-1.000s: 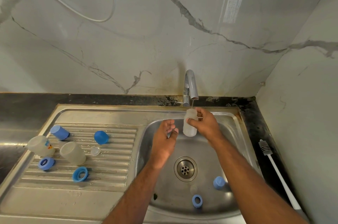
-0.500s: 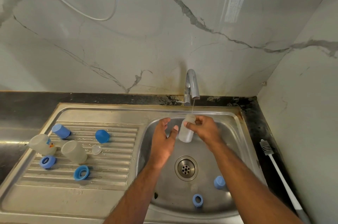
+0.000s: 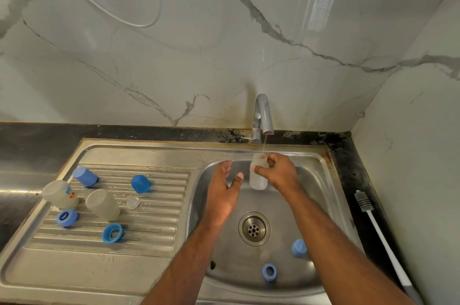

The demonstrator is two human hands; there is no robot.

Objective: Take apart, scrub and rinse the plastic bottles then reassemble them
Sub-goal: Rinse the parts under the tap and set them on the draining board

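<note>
- Head view shows the right hand (image 3: pixel 280 174) over the sink (image 3: pixel 321 180), its fingers (image 3: pixel 258 168) and thumb grasping a clear bottle (image 3: pixel 258 176) near the neck, mouth up, right under the tap (image 3: pixel 262 117).
- A thin stream of water (image 3: pixel 264 145) runs from the tap into the bottle's mouth, so I judge the step in hand to be rinsing.
- Left hand (image 3: pixel 222 192) hovers just beside the bottle with fingers released and spread, holding nothing and not touching it.
- Taking apart looks done: no bottle in view carries its cap or ring.
- On the drainboard (image 3: pixel 154 262) lie two more clear bottles (image 3: pixel 59 193) (image 3: pixel 102 203) on their sides, two blue caps (image 3: pixel 85 176) (image 3: pixel 141 184), two blue rings (image 3: pixel 66 217) (image 3: pixel 112 232) and a small clear teat (image 3: pixel 133 202); set apart like that, they look already washed, though I cannot tell for sure.
- In the sink near the drain (image 3: pixel 254 228) wait one more blue cap (image 3: pixel 298 248) and one more blue ring (image 3: pixel 269 272); these likely belong to the bottle in hand and may need rinsing.
- A brush (image 3: pixel 380 235) lies on the dark desk (image 3: pixel 348 170) to the right of the sink, untouched, which suggests scrubbing of this bottle is over.
- Left to do, as I judge it: finish this rinse, deal with the two parts in the sink, then reassemble all three bottles. Roughly past the middle of the task.
</note>
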